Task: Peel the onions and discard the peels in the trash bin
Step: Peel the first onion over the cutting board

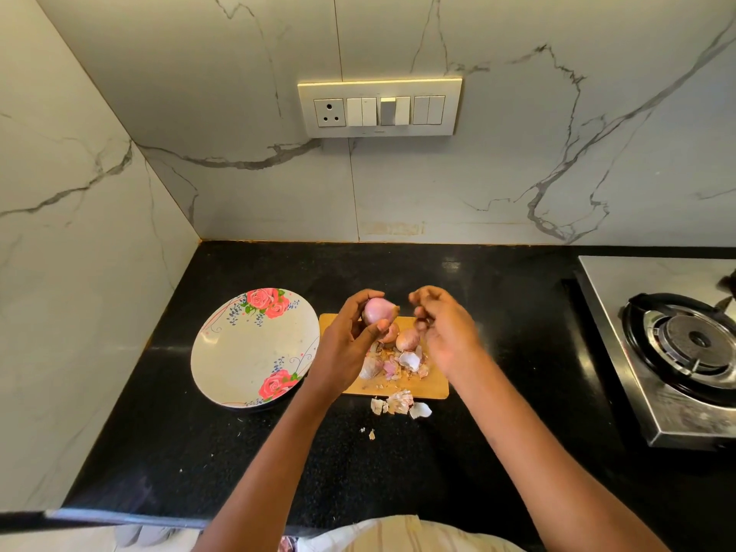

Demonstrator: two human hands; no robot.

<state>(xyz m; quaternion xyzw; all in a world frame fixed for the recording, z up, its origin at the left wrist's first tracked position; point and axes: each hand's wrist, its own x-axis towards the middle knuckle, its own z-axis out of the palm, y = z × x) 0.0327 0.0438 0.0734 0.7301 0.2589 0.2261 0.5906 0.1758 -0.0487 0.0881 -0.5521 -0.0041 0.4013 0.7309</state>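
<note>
My left hand [350, 336] grips a pink, mostly peeled onion [378, 309] above the wooden cutting board [434, 386]. My right hand [446, 328] hovers just right of it with curled fingers; a small scrap of peel seems pinched at its fingertips, though blur makes this unsure. Two more onions [406, 339] with skin on lie on the board between my hands. Loose peels [402, 362] are heaped on the board, and more peels [400, 404] lie on the counter in front of it. No trash bin is in view.
A white plate with red roses [247, 352] sits left of the board on the black counter [199, 452]. A steel gas stove [677, 352] stands at the right. Marble walls close off the back and left; a switch panel [380, 107] is on the back wall.
</note>
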